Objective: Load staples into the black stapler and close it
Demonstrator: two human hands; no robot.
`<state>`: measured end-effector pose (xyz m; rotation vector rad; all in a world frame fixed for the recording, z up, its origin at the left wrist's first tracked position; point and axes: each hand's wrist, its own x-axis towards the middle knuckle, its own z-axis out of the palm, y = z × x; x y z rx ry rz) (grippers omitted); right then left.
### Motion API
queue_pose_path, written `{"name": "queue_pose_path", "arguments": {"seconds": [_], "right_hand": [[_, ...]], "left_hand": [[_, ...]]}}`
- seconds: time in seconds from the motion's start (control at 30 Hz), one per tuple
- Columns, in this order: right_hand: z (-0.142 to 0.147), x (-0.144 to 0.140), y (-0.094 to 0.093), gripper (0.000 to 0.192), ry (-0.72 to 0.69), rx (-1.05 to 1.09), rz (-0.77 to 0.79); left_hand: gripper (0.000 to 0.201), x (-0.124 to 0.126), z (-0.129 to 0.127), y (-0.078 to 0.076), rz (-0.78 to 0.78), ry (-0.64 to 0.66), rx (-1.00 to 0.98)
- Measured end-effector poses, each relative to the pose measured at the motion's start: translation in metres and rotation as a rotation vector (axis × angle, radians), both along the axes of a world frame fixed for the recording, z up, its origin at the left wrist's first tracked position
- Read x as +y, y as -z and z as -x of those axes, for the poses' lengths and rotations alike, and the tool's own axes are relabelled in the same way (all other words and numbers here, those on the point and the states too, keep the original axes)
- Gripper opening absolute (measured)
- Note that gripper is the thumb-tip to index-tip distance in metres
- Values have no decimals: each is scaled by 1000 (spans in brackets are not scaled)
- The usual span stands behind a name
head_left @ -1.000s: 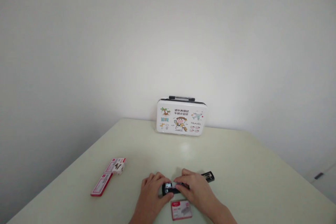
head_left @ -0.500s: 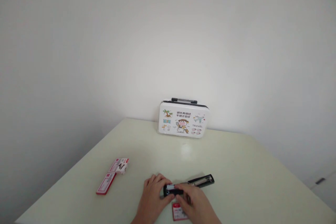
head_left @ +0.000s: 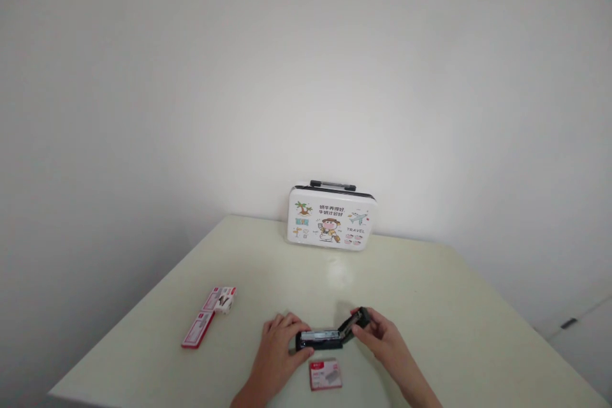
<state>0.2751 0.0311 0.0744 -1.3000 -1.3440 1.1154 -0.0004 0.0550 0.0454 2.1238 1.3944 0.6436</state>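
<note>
A black stapler [head_left: 319, 340] lies on the table, folded open, with a metallic strip showing along its base. My left hand [head_left: 281, 350] grips the base at its left end, thumb in front and fingers behind. At the other end, my right hand [head_left: 380, 338] pinches the raised top arm between thumb and fingers, and the arm slants up to the right. In front of the stapler, a small red and white staple box [head_left: 326, 375] lies flat, touched by neither hand.
Red and white boxes [head_left: 198, 329] lie end to end at the left, beside a small white box [head_left: 225, 299] with a dark printed picture. A white cartoon-printed case [head_left: 329, 217] with a handle leans against the wall at the back of the pale table [head_left: 268, 261].
My right hand has moved from the stapler's base to its top arm, which is now raised at a steeper angle. My left hand keeps its grip. The staple box is now uncovered.
</note>
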Motion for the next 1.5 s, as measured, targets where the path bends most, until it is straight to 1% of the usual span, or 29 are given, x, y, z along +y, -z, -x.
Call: {"name": "queue_pose_path", "arguments": {"seconds": [0.07,0.13,0.23,0.33,0.4,0.47,0.53,0.57,0.6,0.67,0.7,0.73,0.77,0.8,0.83,0.9,0.97,1.0,1.07,1.13,1.23,1.3,1.33,1.37,1.4,1.43,1.47,1.5], "right_hand": [[16,9,-14,39,-83,-135,-36],[34,14,-21,28,-138,-301,-54],[59,17,-20,17,-190,-512,-93],[75,19,-13,22,-187,-607,-112],[77,20,-9,26,-198,-614,-111],[70,21,-6,23,-203,-604,-100],[58,20,-3,19,-158,-586,-86],[52,19,1,18,-119,-576,-77],[46,18,5,18,-77,-563,-64],[36,14,18,22,-12,-528,-28],[32,11,25,27,11,-507,-6],[28,8,33,33,28,-490,12],[26,4,40,40,48,-467,25],[24,0,46,46,73,-433,33],[23,-5,51,51,99,-387,37],[24,-16,58,60,137,-257,40],[31,-26,60,66,149,-116,50],[37,-30,60,69,143,-65,63],[51,-34,58,73,127,-3,97],[66,-33,58,74,118,-15,95],[83,-31,63,69,156,-125,29],[88,-31,70,69,211,-179,1],[90,-32,74,71,246,-189,-7],[91,-32,79,72,280,-190,-16],[91,-34,82,73,311,-185,-27],[91,-35,85,74,333,-179,-38],[91,-36,87,73,345,-173,-47],[91,-36,88,73,347,-168,-50]], "left_hand": [[31,-1,0,-1,-4,-2,-1],[32,-1,-1,-1,-11,1,-5],[32,-1,-2,0,-24,-3,-17],[28,-1,-1,3,-40,-18,-38],[27,-3,2,3,-54,-32,-62],[28,-9,5,1,-70,-65,-91],[39,-17,4,-1,-97,-99,-122],[47,-21,0,-1,-113,-70,-131],[53,-25,-6,0,-122,6,-124],[58,-30,-21,3,-113,240,-56],[56,-31,-28,6,-93,356,-1],[53,-30,-33,9,-66,436,59],[52,-29,-35,12,-40,467,113],[54,-27,-32,15,-21,455,153],[59,-25,-27,17,-6,418,177],[79,-23,-7,16,20,292,189],[95,-25,13,12,55,170,174],[99,-27,19,8,76,127,167],[100,-32,22,2,122,91,161],[100,-37,13,1,151,81,154],[103,-41,-2,10,161,63,126],[103,-41,2,18,123,55,70],[96,-39,10,21,75,17,36],[83,-37,23,22,7,-61,11],[68,-34,39,22,-72,-190,7],[54,-31,59,20,-155,-370,25],[47,-28,80,17,-220,-574,74],[47,-25,100,13,-260,-789,141]]}}
